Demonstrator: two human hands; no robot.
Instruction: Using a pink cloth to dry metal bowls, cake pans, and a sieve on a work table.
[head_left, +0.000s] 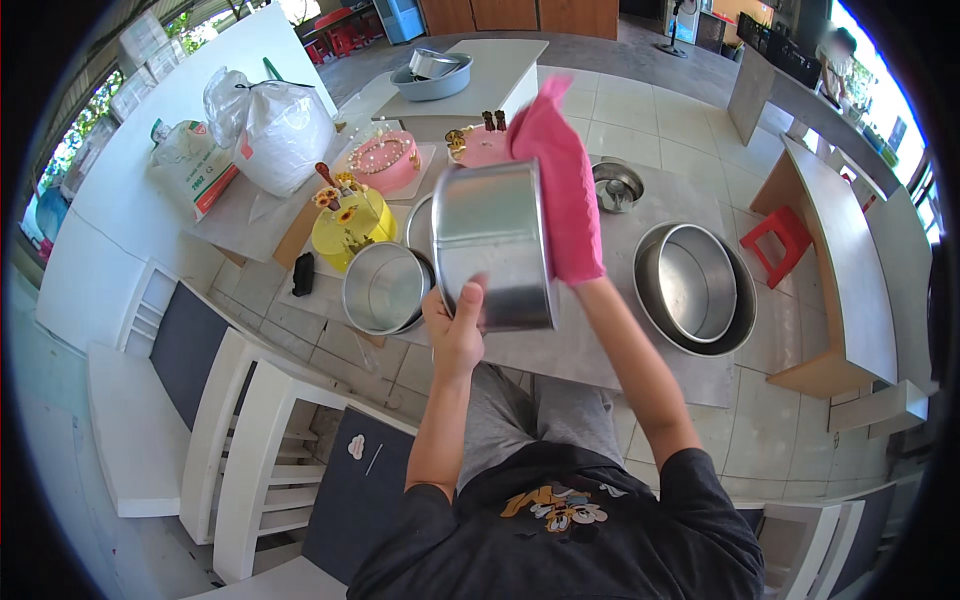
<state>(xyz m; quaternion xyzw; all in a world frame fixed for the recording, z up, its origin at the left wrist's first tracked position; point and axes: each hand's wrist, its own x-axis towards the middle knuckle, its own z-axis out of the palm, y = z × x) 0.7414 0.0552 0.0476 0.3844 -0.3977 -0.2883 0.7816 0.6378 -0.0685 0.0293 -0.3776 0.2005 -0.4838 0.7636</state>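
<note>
1. Gripping the round metal cake tin (492, 245) at its near rim, our left hand (456, 322) holds it above the table (620, 350).
2. We note its axis tilts away; walls bright, unmarked.
3. Our right hand (560, 190), closed in a pink cloth, presses its right wall.
4. Beyond: yellow cake (350, 225), pink cake (385, 160).
</note>
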